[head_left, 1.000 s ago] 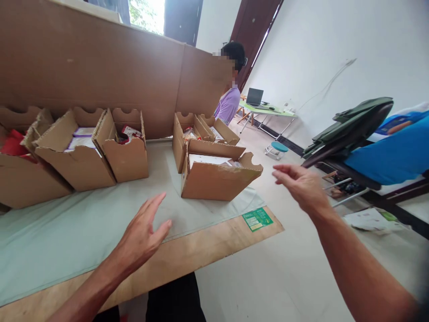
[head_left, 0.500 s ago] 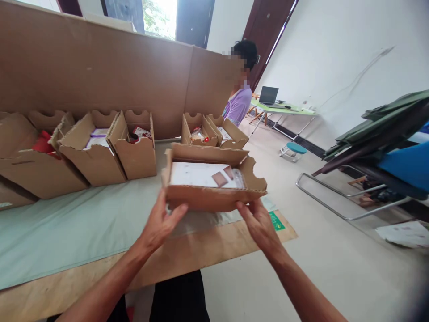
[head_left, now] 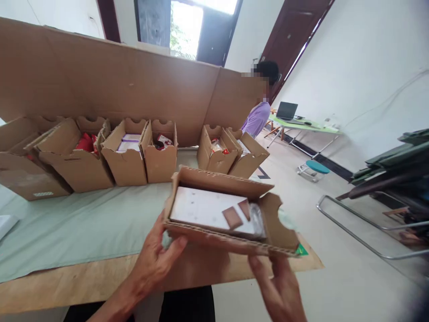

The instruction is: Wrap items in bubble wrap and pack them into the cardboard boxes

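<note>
Between my hands is an open cardboard box (head_left: 214, 239), held above the near edge of the table. A white box with brown patches (head_left: 204, 205) lies in it, along with a clear plastic item (head_left: 256, 219) at its right end. My left hand (head_left: 157, 257) grips the box's left end, thumb along the near wall and other fingers hidden behind it. My right hand (head_left: 276, 281) supports the near right side from below; its thumb shows under the edge, the other fingers are partly hidden.
Several cardboard bins (head_left: 161, 165) stand in a row along a tall cardboard panel (head_left: 134, 89), with a gap between two groups. A green cloth (head_left: 100, 223) covers the wooden table (head_left: 67, 286). Behind the panel a person (head_left: 258, 116) is at the right, near a green-topped table (head_left: 308, 125).
The held box has come closer to me and lower, and its right end now tilts downward. My view has swung left, so more bins show.
</note>
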Motion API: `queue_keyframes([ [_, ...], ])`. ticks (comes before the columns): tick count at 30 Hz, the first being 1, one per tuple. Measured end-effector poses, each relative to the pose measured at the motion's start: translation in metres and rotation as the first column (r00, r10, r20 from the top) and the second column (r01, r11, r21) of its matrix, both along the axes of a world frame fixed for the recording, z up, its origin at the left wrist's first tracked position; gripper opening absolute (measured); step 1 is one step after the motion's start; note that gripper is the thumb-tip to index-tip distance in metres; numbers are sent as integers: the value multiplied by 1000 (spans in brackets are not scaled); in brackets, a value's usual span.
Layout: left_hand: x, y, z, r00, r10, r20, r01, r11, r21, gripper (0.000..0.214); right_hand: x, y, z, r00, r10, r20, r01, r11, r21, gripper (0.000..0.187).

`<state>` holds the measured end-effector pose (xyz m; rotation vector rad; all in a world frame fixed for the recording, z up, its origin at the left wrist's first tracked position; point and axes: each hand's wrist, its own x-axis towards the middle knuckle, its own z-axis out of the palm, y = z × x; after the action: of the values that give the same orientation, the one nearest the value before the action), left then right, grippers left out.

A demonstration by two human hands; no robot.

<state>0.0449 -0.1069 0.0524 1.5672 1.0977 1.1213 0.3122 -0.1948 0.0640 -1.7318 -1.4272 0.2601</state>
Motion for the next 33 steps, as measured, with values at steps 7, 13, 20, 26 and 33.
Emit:
queue_keyframes([
  [7,-72,77,-21,954,-10,300,30,998,-62,70,-38,16,-37,930,263,257,-331,902,277,59],
  [13,-58,74,-40,931,65,359,-49,997,-54,68,-10,45,-38,912,400,94,-410,892,191,108],
  [20,-45,52,-42,957,163,240,-137,983,-121,79,-29,65,-48,879,473,58,-474,859,194,124],
  [26,-15,77,-29,991,2,133,1,1000,-18,89,-27,43,-61,966,210,-149,-171,956,239,123],
  [33,21,86,-49,990,-133,-35,135,990,47,86,-50,75,-53,994,-10,-107,49,929,366,121],
])
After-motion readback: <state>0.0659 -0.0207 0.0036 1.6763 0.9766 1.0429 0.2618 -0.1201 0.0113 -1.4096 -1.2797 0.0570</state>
